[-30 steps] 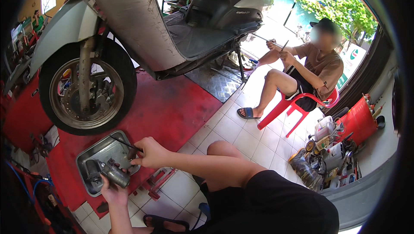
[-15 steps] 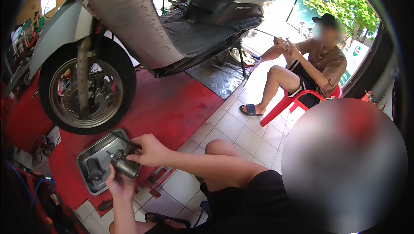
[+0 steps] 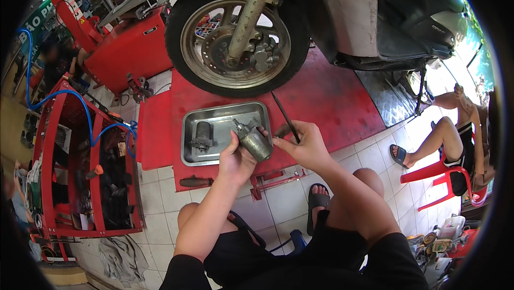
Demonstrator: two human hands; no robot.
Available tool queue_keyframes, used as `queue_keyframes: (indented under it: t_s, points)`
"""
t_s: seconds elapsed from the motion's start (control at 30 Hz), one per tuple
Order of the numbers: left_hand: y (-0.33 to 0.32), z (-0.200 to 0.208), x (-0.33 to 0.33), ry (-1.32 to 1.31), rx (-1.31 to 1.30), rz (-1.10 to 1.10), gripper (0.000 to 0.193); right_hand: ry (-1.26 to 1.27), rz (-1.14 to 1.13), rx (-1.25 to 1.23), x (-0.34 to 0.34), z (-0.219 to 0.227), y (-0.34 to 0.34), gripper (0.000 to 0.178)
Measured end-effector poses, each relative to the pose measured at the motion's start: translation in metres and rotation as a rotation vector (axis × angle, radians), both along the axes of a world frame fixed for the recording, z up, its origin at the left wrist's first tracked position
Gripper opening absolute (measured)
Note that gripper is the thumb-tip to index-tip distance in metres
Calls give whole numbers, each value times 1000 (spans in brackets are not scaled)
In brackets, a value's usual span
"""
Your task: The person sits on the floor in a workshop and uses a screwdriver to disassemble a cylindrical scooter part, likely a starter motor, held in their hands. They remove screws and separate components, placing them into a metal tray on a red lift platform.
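My left hand [image 3: 239, 160] is closed round a grey metal starter motor [image 3: 255, 144], a cylinder whose thin shaft points up and to the left, over the right side of a steel tray [image 3: 224, 112]. My right hand [image 3: 305, 144] grips a slim dark rod-like tool [image 3: 286, 116], its long end pointing away towards the wheel. The fingertips of that hand come close to the motor's side; whether they touch it I cannot tell. Inside the tray, on the left, lies a second, darker starter motor [image 3: 202, 136].
The tray sits on a red lift platform [image 3: 332, 102] under a scooter's front wheel [image 3: 235, 44]. A dark-handled tool [image 3: 196, 182] lies at the platform's near edge. A red tool rack [image 3: 93, 167] with a blue hose stands left. A person sits on a red chair [image 3: 436, 177] at right.
My view has swung left, bringing the tool rack in. My right hand and the dark tool have drawn back slightly from the starter motor, which stays in my left hand.
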State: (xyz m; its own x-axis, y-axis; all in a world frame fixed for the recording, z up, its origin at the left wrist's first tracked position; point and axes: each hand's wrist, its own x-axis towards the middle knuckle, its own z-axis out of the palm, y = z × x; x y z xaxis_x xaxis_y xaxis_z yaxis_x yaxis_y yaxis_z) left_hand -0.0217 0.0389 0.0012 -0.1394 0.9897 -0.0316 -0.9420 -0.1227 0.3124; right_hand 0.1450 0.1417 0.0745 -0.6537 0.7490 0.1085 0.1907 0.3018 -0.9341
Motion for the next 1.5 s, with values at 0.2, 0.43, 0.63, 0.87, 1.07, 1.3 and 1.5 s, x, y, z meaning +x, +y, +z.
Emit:
queue_keyframes:
  t_s: [0.2,0.43,0.63,0.87,1.07,1.3,1.5]
  points:
    - [0,-15,5,-11,-38,27,52,81,-9,89,-12,8,-10,19]
    - [-10,-39,12,-113,-47,-78,49,81,84,270,-22,7,-5,21]
    - [-11,-15,24,25,-156,-65,55,-48,121,218,-11,12,-3,19]
    - [-13,-14,25,-46,-99,-85,62,6,141,217,-9,5,-3,20]
    - [-15,-13,25,-29,-54,-102,68,-23,96,199,-6,13,-2,21]
    - [-19,-23,17,7,121,-177,71,-63,137,-124,5,18,5,20]
    - [-23,-13,8,138,255,-251,89,64,264,-306,21,14,5,19]
